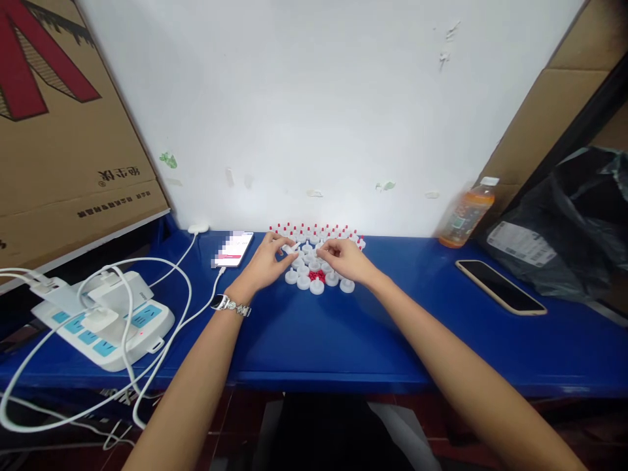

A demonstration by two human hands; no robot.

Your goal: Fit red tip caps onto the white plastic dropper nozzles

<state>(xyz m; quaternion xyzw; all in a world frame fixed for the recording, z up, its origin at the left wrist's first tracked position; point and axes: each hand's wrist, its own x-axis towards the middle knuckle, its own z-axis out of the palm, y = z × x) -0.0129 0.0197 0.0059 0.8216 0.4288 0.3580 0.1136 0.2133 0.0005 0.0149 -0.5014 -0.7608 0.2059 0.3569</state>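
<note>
a: nearest, the left hand [265, 265], watch on its wrist, pinches a small white cap [293, 248] in a narrow grip.
b: which way does it lie?
a: its long axis points right, toward the right hand [346, 258], whose fingers curl narrowly over the white caps [316, 275] on the blue worktop [343, 340]; whether they hold one, i cannot tell.

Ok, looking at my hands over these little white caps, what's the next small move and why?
Probably bring the white piece pinched in your left hand across to the right hand and join it there. Both hands hover close together over the cluster of white caps with small red bits among them, and finished-looking red-tipped pieces stand in rows behind.
</note>
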